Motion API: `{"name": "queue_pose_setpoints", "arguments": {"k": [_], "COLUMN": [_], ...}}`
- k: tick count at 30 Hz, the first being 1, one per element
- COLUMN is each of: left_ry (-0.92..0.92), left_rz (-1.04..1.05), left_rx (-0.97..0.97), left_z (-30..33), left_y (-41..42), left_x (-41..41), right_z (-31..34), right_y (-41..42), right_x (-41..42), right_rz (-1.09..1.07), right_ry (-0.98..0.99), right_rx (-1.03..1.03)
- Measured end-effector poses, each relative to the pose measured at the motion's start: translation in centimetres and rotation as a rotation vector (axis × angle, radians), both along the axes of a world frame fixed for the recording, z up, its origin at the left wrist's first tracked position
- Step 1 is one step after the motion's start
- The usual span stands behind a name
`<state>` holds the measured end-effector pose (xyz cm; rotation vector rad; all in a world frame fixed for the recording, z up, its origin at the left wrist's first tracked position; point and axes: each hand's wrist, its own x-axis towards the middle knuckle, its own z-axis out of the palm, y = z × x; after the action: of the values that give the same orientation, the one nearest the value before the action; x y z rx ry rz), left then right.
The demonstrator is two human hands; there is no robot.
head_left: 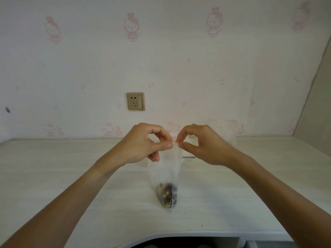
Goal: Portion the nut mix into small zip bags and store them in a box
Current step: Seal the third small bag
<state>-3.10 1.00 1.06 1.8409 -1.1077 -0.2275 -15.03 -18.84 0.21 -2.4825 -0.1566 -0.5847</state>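
We pinch the top edge of the small zip bag (167, 169) w/ both hands, held up over the table (71, 176). Left hand (143, 143): thumb + index clamped on the red zip strip, other fingers curled. Right hand (198, 142): same pinch, just beside the left, tips nearly touching. Nut mix (167, 194) sits at the bag's bottom. Another clear bag (225, 129) stands behind the right hand, near the wall.

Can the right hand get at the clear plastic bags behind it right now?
Probably not yet: the right hand pinches the red zip edge of the small clear zip bag of nut mix. The clear plastic bags sit just beyond it, nothing between.
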Motion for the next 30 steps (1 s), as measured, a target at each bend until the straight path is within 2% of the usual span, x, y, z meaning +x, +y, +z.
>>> {"name": "queue_pose_setpoints", "arguments": {"k": [7, 12, 14, 22, 26, 30], "left_ry": [0.035, -0.092, -0.084, -0.123, -0.198, -0.194], "left_rz": [-0.066, 0.003, -0.019, -0.163, -0.141, -0.135], "left_rx": [0.005, 0.019, -0.002, 0.036, 0.062, 0.059], "left_z": [0.3, 0.1, 0.2, 0.3, 0.1, -0.2], "left_y": [0.5, -0.1, -0.1, 0.9, 1.2, 1.3], "left_x": [-0.2, -0.4, -0.1, 0.9, 1.3, 1.5], "right_z": [0.1, 0.2, 0.3, 0.5, 0.5, 0.1], "right_y": [0.2, 0.6, 0.6, 0.8, 0.9, 0.4], "right_x": [0.5, 0.7, 0.7, 0.4, 0.5, 0.4], "right_rz": [0.037, 0.091, 0.102, 0.098, 0.059, 0.089], "right_ry": [-0.010, -0.004, -0.003, 0.033, 0.082, 0.152], "right_rx": [0.104, 0.154, 0.160, 0.034, 0.000, 0.006]}}
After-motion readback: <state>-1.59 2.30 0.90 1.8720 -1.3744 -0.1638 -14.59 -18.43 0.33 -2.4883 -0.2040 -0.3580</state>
